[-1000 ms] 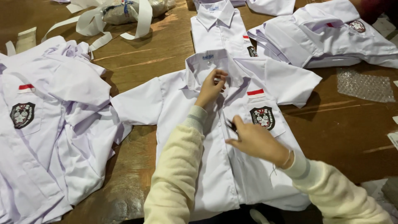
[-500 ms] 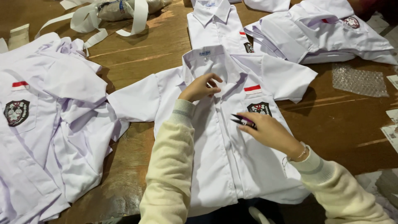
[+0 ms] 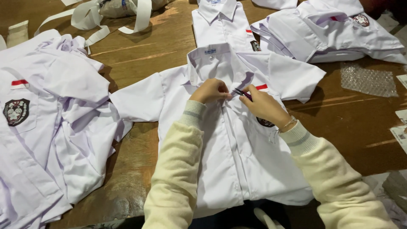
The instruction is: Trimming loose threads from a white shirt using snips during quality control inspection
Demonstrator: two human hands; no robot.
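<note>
Her left hand (image 3: 210,90) pinches the white shirt (image 3: 237,157) placket on the desk (image 3: 339,114) while the right hand (image 3: 265,106) grips a small dark tool (image 3: 241,93).

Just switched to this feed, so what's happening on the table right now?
A person in cream knit sleeves works on a white short-sleeved school shirt spread flat on the brown wooden table. The left hand pinches the button placket near the chest; the right hand holds a small dark pointed tool against it. More white shirts lie around.
</note>
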